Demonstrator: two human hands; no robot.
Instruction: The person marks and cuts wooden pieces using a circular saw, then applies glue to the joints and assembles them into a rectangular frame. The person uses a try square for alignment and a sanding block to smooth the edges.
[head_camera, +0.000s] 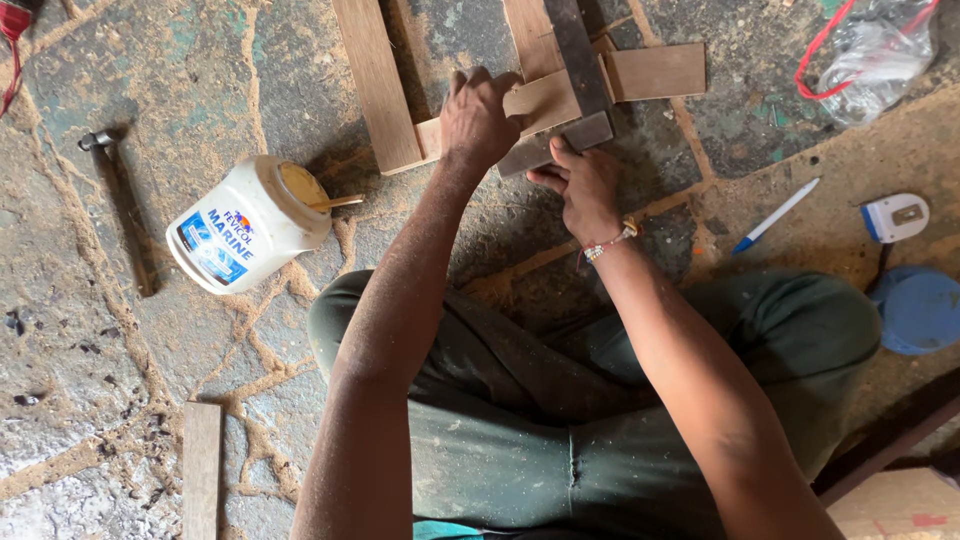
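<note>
Two hands work on the sawdust-strewn stone floor (120, 330): left hand (478, 118) presses flat, open, on a short brown wooden strip (540, 100); right hand (585, 185) pinches a grey metal try square (575, 70) lying across it.

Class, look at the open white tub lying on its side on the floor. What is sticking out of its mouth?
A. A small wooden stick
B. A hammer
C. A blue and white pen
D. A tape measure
A. A small wooden stick pokes out of the mouth of the white tub, while the pen, the hammer and the tape measure each lie apart from it on the floor.
</note>
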